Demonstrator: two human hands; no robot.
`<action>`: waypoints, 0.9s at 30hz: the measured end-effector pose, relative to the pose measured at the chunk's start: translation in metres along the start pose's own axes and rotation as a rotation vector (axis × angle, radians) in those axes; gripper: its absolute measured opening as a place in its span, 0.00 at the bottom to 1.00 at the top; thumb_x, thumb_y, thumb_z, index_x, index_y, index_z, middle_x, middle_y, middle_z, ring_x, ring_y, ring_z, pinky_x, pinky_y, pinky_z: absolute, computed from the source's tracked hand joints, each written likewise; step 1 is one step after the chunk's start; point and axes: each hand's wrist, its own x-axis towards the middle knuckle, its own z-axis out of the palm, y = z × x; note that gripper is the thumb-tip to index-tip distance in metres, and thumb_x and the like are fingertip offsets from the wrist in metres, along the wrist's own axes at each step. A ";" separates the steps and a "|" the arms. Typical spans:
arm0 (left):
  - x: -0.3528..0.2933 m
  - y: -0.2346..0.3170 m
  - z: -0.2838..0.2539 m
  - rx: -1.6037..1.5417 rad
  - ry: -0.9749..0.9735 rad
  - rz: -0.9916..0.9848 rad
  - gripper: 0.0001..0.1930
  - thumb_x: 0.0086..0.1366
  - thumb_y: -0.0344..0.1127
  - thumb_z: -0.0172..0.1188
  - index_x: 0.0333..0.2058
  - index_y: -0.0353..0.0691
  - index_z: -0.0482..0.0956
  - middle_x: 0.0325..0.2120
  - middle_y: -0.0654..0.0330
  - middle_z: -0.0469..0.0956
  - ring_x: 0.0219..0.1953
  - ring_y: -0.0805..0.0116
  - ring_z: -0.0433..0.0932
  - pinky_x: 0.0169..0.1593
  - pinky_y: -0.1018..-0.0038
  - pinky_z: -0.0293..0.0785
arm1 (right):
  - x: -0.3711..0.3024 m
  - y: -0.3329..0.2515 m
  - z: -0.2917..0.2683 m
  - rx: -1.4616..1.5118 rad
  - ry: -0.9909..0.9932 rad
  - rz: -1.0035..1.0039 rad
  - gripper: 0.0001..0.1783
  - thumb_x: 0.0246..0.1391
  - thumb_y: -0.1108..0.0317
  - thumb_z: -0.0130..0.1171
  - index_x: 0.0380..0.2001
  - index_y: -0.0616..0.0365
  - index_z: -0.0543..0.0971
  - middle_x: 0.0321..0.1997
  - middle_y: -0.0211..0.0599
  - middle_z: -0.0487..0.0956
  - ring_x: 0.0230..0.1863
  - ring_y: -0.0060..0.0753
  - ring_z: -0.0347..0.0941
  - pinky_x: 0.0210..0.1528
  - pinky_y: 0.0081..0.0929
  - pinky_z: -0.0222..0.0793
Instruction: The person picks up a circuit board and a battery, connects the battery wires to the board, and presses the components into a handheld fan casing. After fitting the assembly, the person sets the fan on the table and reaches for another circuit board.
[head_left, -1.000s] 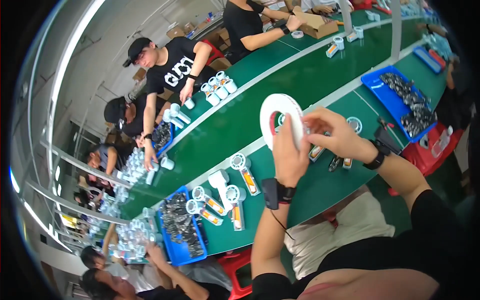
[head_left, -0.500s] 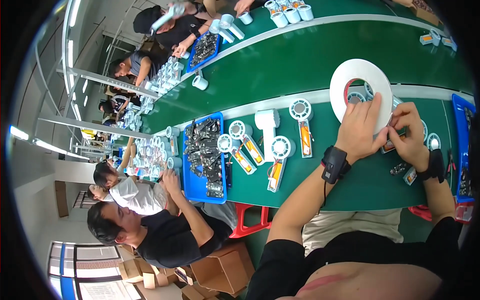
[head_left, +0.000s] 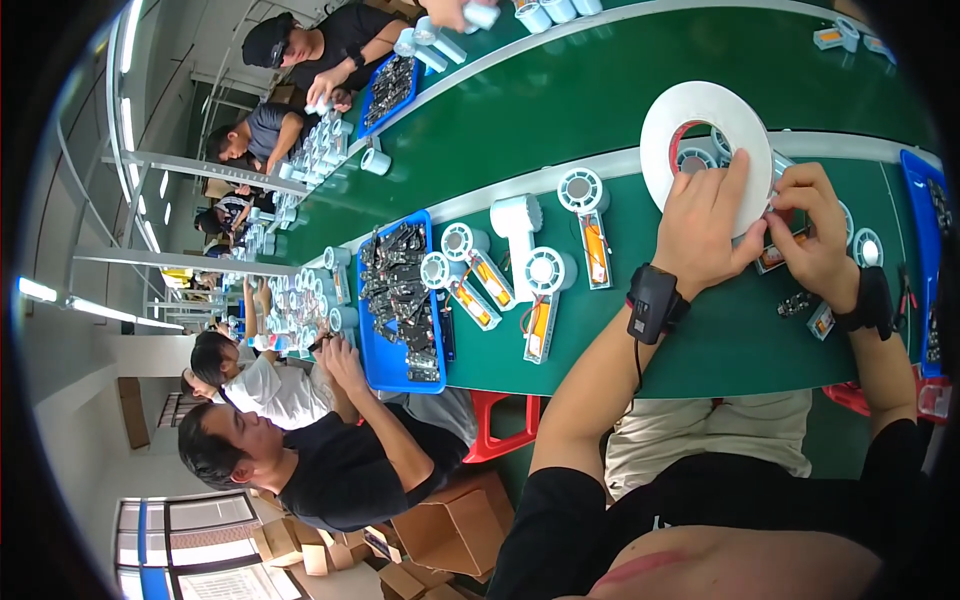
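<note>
A wide, flat roll of white tape point(head_left: 657, 150) with a red inner core stands tilted above the green bench. My left hand point(head_left: 705, 215) grips it, fingers laid across its near face and thumb toward the right rim. Beside that rim my right hand point(head_left: 818, 235) pinches at the tape's edge; the bit between its fingertips is too small to see clearly. Behind the roll and both hands, several light-blue round housings are partly hidden. Below my right hand lies a small dark part point(head_left: 797, 303) by another orange-and-white piece point(head_left: 822, 322).
Left of my hands lie light-blue housings point(head_left: 583, 190) with orange cells in their handles. A blue tray point(head_left: 440, 380) of black parts stands farther left, another blue tray point(head_left: 932, 300) at the right edge. A co-worker point(head_left: 330, 460) sits at the left; a green belt point(head_left: 560, 100) runs beyond.
The view has shifted slightly, so the bench things appear a little farther left and higher. My hands keep nearly the same hold on the tape roll.
</note>
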 end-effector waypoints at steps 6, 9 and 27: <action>0.004 0.002 0.001 -0.019 -0.054 -0.003 0.38 0.53 0.41 0.67 0.60 0.24 0.69 0.36 0.50 0.76 0.36 0.53 0.74 0.43 0.61 0.68 | 0.001 0.004 -0.007 -0.030 -0.031 -0.110 0.16 0.46 0.88 0.61 0.37 0.60 0.73 0.41 0.43 0.75 0.38 0.37 0.73 0.39 0.26 0.70; 0.000 0.002 -0.002 -0.025 -0.041 0.012 0.37 0.53 0.41 0.67 0.59 0.24 0.70 0.35 0.50 0.76 0.35 0.54 0.75 0.42 0.61 0.68 | -0.006 0.008 -0.006 0.008 -0.036 -0.156 0.18 0.45 0.88 0.62 0.38 0.59 0.72 0.40 0.44 0.76 0.38 0.39 0.74 0.39 0.27 0.71; 0.008 0.001 -0.016 -0.198 0.017 0.021 0.28 0.50 0.36 0.64 0.52 0.30 0.79 0.31 0.50 0.82 0.25 0.54 0.78 0.34 0.65 0.76 | 0.001 -0.010 -0.019 -0.087 -0.183 -0.543 0.25 0.44 0.85 0.65 0.46 0.56 0.73 0.46 0.45 0.78 0.26 0.38 0.72 0.25 0.33 0.64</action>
